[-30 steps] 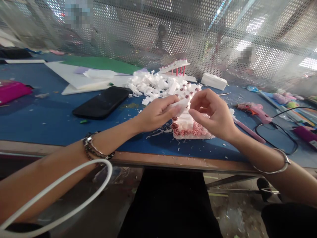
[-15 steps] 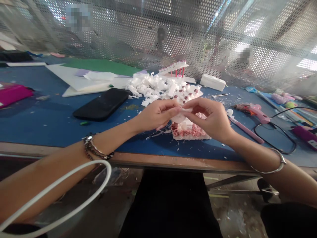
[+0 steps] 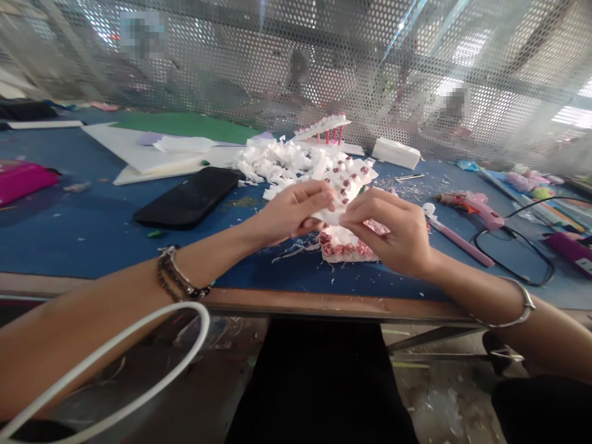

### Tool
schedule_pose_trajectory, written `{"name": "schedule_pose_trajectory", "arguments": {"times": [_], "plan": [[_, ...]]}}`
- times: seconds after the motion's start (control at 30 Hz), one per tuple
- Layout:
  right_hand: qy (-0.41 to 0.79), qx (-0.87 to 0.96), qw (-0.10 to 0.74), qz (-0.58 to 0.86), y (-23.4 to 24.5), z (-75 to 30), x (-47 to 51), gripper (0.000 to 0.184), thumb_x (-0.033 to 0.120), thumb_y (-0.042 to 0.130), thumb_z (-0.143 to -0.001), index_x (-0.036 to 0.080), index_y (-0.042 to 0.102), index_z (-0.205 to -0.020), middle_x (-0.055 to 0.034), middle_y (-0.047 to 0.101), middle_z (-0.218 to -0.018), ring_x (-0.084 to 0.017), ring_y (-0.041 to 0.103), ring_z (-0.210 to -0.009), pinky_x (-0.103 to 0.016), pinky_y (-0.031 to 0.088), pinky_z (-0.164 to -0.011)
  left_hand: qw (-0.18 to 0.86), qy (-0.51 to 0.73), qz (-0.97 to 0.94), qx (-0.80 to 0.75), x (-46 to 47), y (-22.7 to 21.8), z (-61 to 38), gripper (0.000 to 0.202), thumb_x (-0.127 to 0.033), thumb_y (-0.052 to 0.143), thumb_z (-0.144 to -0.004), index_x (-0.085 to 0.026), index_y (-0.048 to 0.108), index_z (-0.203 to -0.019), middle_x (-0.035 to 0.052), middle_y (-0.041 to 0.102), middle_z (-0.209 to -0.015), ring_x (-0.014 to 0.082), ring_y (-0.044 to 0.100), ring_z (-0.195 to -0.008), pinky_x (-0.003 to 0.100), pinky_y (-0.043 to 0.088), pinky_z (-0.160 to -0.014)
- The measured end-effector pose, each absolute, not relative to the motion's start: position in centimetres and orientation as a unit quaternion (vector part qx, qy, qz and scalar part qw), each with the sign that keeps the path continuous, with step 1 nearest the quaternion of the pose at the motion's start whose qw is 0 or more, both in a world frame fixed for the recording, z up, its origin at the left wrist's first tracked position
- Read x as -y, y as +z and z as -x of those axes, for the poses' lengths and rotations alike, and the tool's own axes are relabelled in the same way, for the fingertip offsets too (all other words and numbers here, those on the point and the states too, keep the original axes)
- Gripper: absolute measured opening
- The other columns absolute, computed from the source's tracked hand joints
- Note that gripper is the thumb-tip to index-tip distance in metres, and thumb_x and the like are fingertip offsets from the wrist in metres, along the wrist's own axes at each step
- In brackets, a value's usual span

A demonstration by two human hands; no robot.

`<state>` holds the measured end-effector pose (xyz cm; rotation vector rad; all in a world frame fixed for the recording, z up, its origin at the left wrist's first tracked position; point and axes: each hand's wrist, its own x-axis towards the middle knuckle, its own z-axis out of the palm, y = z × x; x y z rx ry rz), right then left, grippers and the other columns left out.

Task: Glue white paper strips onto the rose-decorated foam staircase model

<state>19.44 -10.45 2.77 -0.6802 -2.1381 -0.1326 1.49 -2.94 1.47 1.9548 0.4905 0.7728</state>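
Both my hands meet above the blue table (image 3: 83,228) and pinch one small white foam piece (image 3: 329,216) between their fingertips. My left hand (image 3: 291,213) grips its left side, my right hand (image 3: 393,231) its right side. Just below and behind them stands a white foam model (image 3: 345,246) edged with small red-pink rolled flowers. A heap of white foam scraps (image 3: 282,161) lies behind my hands.
A black phone (image 3: 189,196) lies left of my hands. White and green sheets (image 3: 152,151) rest further back. A pink glue gun (image 3: 476,206) with a black cable, a pink stick (image 3: 457,242) and a white block (image 3: 396,153) are on the right. A perforated metal screen (image 3: 259,68) stands behind.
My right hand has closed in from the right and taken hold of the foam piece with the left hand. Both hands have sunk slightly toward the model.
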Motion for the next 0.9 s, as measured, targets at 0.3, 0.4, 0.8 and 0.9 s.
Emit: {"name": "schedule_pose_trajectory", "arguments": {"times": [0.3, 0.4, 0.8, 0.9], "plan": [[0.045, 0.846, 0.396, 0.353, 3.2, -20.5, 9.9, 0.008, 0.02, 0.055, -0.08, 0.015, 0.061, -0.078, -0.0011, 0.062, -0.075, -0.007, 0.056, -0.07, -0.022, 0.046, -0.066, 0.379, 0.271, -0.863, -0.198, 3.3, 1.4, -1.6, 0.028, -0.041, 0.039, -0.087, -0.016, 0.05, -0.079, -0.0048, 0.04, -0.056, 0.004, 0.039, -0.045, 0.015, 0.034, -0.042], [-0.007, 0.853, 0.401, 0.333, 2.9, -20.3, 9.7, 0.007, 0.018, 0.054, -0.08, 0.015, 0.059, -0.076, -0.0004, 0.06, -0.075, -0.006, 0.055, -0.07, -0.021, 0.045, -0.067, 0.282, 0.271, -0.903, -0.175, 3.9, 1.3, -1.8, 0.03, -0.044, 0.047, -0.083, -0.014, 0.052, -0.079, -0.0046, 0.045, -0.059, 0.005, 0.042, -0.052, 0.015, 0.033, -0.049], [0.185, 0.759, 0.543, 0.307, 4.3, -20.9, 10.8, 0.008, 0.022, 0.061, -0.078, 0.018, 0.056, -0.075, 0.0008, 0.057, -0.074, -0.006, 0.053, -0.067, -0.023, 0.045, -0.061, 0.396, 0.367, -0.826, -0.162, 3.1, 2.0, -1.2, 0.033, -0.04, 0.037, -0.087, -0.017, 0.035, -0.063, -0.0034, 0.034, -0.06, 0.0039, 0.032, -0.049, 0.019, 0.03, -0.048], [0.146, 0.781, 0.508, 0.334, 4.6, -22.9, 10.3, 0.006, 0.022, 0.063, -0.076, 0.018, 0.06, -0.073, 0.0002, 0.058, -0.075, -0.008, 0.054, -0.07, -0.024, 0.045, -0.063, 0.426, 0.416, -0.777, -0.203, 1.5, 1.6, -0.5, 0.032, -0.038, 0.036, -0.088, -0.018, 0.031, -0.064, -0.0043, 0.028, -0.061, 0.0018, 0.024, -0.046, 0.02, 0.026, -0.047]]}}
